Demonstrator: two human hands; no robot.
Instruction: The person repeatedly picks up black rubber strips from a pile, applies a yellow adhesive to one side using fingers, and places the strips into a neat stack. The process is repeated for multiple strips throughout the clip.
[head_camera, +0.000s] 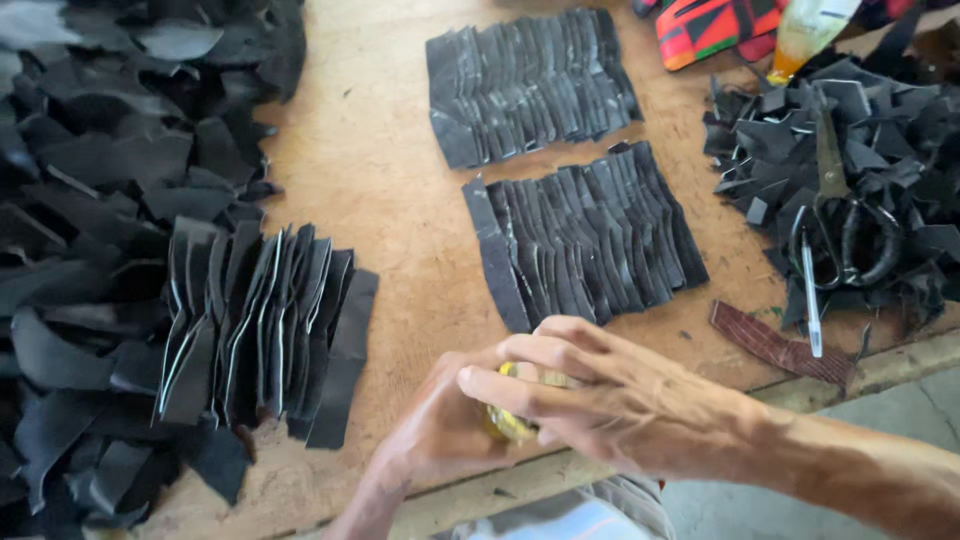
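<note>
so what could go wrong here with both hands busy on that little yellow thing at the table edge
The yellow object, gripped between the left hand and right hand, sits over the table edge, so a slip might drop it to the floor. The right forearm could brush the fanned black strips. The scissors lie half buried in scraps, easy to grab blindly.

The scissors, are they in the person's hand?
No, the scissors lie on the black scraps, while both hands hold something small and yellow.

Black strips (565, 240) mid-frame; tan worktop (390, 190); red-green-black patterned cloth (705, 25) upper right; small yellow thing (510, 425) in hands; reddish-brown strip (775, 345) lower right; white pen (811, 300)
</note>
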